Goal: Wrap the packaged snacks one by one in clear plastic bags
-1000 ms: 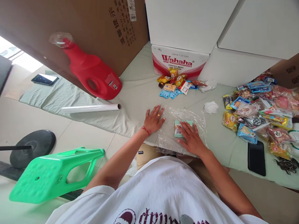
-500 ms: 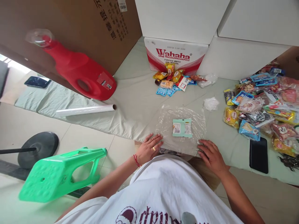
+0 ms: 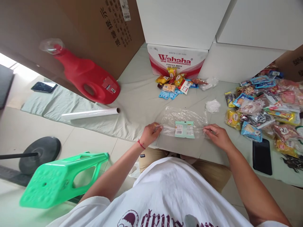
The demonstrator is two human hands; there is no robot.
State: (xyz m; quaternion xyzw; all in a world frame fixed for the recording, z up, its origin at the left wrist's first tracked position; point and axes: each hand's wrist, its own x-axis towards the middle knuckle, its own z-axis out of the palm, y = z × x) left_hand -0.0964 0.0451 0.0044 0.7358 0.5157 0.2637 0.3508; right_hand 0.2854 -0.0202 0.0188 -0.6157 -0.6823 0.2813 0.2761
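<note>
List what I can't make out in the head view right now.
Head view:
Mint packet, underside: hidden by its upper face.
Fine print on it: too small.
Snack pile, far side: cut off by the right edge.
Shirt lettering: cut off by the bottom edge.

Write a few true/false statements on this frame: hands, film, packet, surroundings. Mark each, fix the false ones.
1. The left hand and right hand each pinch the clear film. True.
2. The right hand is gripping the mint-green packet. False: neither hand holds it; it lies between them.
3. The white roll lies on the left side, with the red bottle beyond it. True.
4. The black phone near the snack pile rests on the green stool. False: it lies on the cloth, at the right.
</note>
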